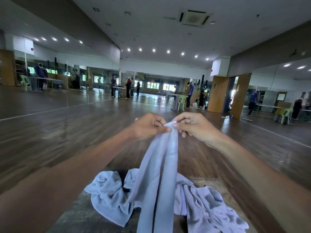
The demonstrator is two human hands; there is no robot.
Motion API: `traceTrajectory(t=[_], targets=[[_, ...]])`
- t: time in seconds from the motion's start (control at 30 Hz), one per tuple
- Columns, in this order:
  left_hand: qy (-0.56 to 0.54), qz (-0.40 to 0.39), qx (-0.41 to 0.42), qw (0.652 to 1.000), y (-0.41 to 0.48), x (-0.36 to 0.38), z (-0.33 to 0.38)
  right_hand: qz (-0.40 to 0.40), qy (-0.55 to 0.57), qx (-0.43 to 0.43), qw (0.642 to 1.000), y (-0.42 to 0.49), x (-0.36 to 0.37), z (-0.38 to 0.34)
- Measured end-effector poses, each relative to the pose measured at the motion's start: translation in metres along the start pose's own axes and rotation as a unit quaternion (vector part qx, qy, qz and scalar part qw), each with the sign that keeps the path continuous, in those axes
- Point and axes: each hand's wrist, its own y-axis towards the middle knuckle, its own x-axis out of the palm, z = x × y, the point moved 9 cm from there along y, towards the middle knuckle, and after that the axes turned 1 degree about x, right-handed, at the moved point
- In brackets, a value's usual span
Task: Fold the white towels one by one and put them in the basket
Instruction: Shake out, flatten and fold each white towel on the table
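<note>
I hold one white towel [161,165] up in front of me, and it hangs down in long folds. My left hand [148,126] and my right hand [193,126] pinch its top edge close together, thumbs almost touching. Below, more white towels [107,194] lie crumpled in a heap on a dark table [79,214], spreading out to the right [207,209]. No basket is in view.
Beyond the table stretches a wide wooden floor [67,132]. Far off, several people stand at tables with green chairs [182,100]. Mirrors line the left and right walls, and wooden doors [218,94] stand open at the right.
</note>
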Motion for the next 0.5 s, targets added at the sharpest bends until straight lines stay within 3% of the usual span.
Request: traceTrajectory(t=[0.2, 0.33, 0.5], targets=[[0.034, -0.001, -0.035, 0.999, -0.006, 0.004, -0.034, 0.014, -0.107, 0.007, 0.994, 0.003, -0.017, 0.004], [0.161, 0.003, -0.051, 0.986, -0.014, -0.013, -0.056, 0.041, -0.134, 0.021, 0.99, 0.006, -0.054, -0.001], [0.186, 0.016, -0.063, 0.98, -0.023, -0.059, -0.061, 0.105, -0.121, 0.055, 0.986, 0.0, -0.111, 0.006]])
